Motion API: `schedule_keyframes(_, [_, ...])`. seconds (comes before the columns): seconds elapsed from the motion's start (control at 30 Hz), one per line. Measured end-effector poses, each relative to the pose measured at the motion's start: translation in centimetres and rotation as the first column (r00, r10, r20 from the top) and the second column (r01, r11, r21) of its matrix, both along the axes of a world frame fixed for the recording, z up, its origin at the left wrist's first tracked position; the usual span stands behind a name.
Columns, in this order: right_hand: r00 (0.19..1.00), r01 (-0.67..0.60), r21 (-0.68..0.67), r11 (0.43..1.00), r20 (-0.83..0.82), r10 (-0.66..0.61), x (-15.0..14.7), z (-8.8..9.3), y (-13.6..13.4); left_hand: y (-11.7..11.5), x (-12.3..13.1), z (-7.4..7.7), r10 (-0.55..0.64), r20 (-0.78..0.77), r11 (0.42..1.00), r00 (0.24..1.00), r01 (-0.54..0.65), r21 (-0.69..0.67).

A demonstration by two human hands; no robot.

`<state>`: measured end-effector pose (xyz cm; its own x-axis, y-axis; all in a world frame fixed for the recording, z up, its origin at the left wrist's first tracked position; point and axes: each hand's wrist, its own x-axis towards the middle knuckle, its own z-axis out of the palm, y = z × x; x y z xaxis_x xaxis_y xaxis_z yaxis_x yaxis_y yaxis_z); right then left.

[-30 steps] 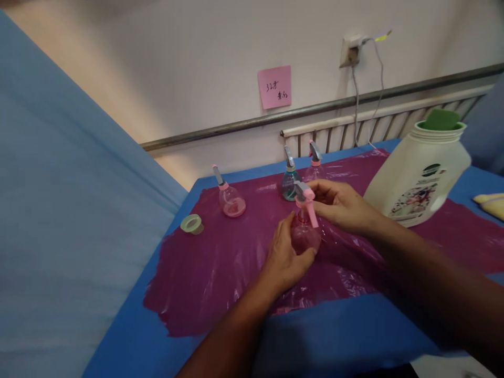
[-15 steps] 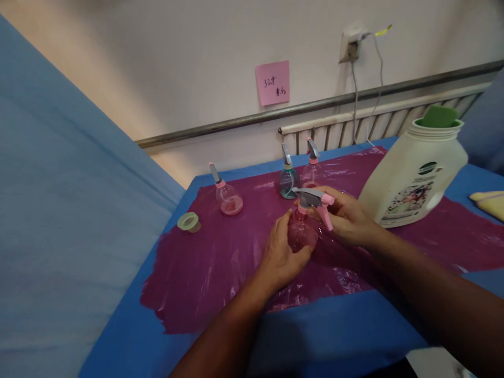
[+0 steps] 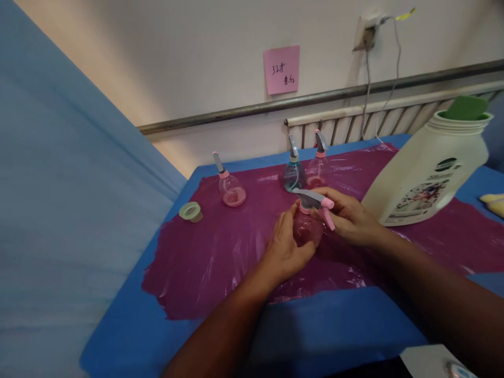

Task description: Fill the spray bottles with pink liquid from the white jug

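A round pink spray bottle [image 3: 307, 230] stands upright on the purple plastic sheet [image 3: 220, 252]. My left hand [image 3: 289, 242] is closed around its body. The grey and pink trigger spray head [image 3: 314, 200] sits at the bottle's neck, its nozzle toward the right. Around the collar and behind the trigger, my right hand [image 3: 346, 216] grips this head; some of its fingers are hidden. Just behind my hands are a teal spray bottle [image 3: 294, 174] and a pink spray bottle [image 3: 317, 169]. Another pink spray bottle [image 3: 232, 190] stands farther left.
A large cream jug [image 3: 429, 173] with a green piece [image 3: 468, 108] in its mouth stands right of my hands. At the left lies a small pale green cup [image 3: 190, 212]. A yellow cloth [image 3: 494, 203] is at the right edge. A blue curtain [image 3: 66, 199] hangs at left.
The spray head has come down closer onto the bottle, covering the red neck that showed below its collar. Both hands keep their grip. The camera view has shifted slightly.
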<state>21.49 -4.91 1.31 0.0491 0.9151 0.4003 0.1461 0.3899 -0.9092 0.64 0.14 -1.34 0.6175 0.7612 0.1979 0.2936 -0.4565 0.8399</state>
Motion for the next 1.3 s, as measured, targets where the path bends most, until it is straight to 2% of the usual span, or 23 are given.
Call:
schedule_keyframes(0.33, [0.996, -0.030, -0.034, 0.999, -0.089, 0.027, -0.1, -0.7, 0.3, 0.1, -0.1, -0.3, -0.024, 0.020, 0.999, 1.000, 0.024, 0.043])
schedule_keyframes(0.6, [0.983, 0.180, 0.025, 0.983, -0.026, -0.180, -0.2, -1.6, 0.5, 0.0, -0.2, 0.0, -0.017, 0.019, 0.999, 1.000, 0.016, 0.051])
schedule_keyframes(0.7, [0.979, 0.200, 0.062, 0.978, -0.042, -0.198, -0.3, -2.2, 0.8, 0.0, -0.2, -0.6, -0.012, 0.012, 0.998, 1.000, 0.012, 0.054])
schedule_keyframes(0.77, [0.978, 0.204, 0.071, 0.976, -0.058, -0.200, -0.5, -2.4, 0.9, 0.1, -0.2, -1.1, -0.024, 0.020, 0.994, 1.000, 0.022, 0.111])
schedule_keyframes(0.9, [0.972, 0.226, 0.070, 0.972, -0.085, -0.220, -1.0, -2.3, 1.2, 0.6, -0.4, -1.7, -0.110, 0.071, 0.964, 0.991, 0.089, 0.251])
schedule_keyframes(1.0, [0.964, 0.252, 0.068, 0.965, -0.104, -0.244, -1.4, -2.1, 1.3, 0.9, -0.4, -1.7, -0.146, 0.106, 0.962, 0.984, 0.116, 0.249])
schedule_keyframes(1.17, [0.967, 0.224, 0.059, 0.973, -0.137, -0.215, -1.7, -1.7, 1.2, 1.1, -0.2, -1.8, -0.163, 0.157, 0.968, 0.974, 0.126, 0.219])
schedule_keyframes(1.3, [0.963, 0.088, 0.054, 0.995, -0.261, -0.071, -1.3, -1.4, 0.8, 1.3, -0.2, -2.1, -0.174, 0.151, 0.960, 0.973, 0.133, 0.246])
